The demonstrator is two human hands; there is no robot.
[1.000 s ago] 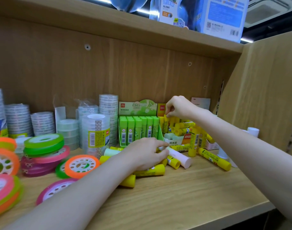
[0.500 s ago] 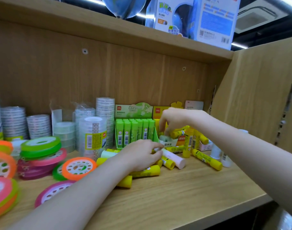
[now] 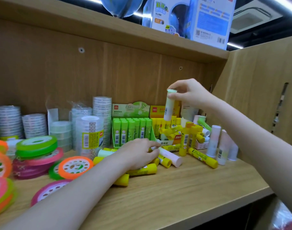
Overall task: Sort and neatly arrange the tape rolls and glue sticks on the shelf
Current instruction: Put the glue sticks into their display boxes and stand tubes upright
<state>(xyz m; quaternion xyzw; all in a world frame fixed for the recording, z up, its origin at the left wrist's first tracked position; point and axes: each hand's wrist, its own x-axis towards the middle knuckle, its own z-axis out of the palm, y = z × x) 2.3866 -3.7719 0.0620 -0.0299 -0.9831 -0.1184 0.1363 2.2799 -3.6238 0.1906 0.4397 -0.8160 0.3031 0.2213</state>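
Note:
My right hand (image 3: 189,92) pinches the top of a pale green-and-white glue stick (image 3: 169,107) and holds it upright in the air above the yellow glue stick box (image 3: 165,128). My left hand (image 3: 138,152) rests on a heap of loose yellow glue sticks (image 3: 142,170), its fingertips touching a pale pink glue stick (image 3: 171,157) lying on the shelf board (image 3: 175,193). A green display box (image 3: 131,130) holds upright green glue sticks. Clear tape rolls (image 3: 90,133) stand stacked to the left. Coloured tape rolls (image 3: 36,146) lie at the far left.
Several pastel glue sticks (image 3: 222,146) stand upright by the right side wall (image 3: 261,90). One yellow stick (image 3: 202,157) lies loose near them. An upper shelf (image 3: 108,30) carries a globe box (image 3: 188,19).
My right hand has lifted a pale glue stick out of the yellow-stick pile and raised it above the box. My left hand stays on the loose sticks.

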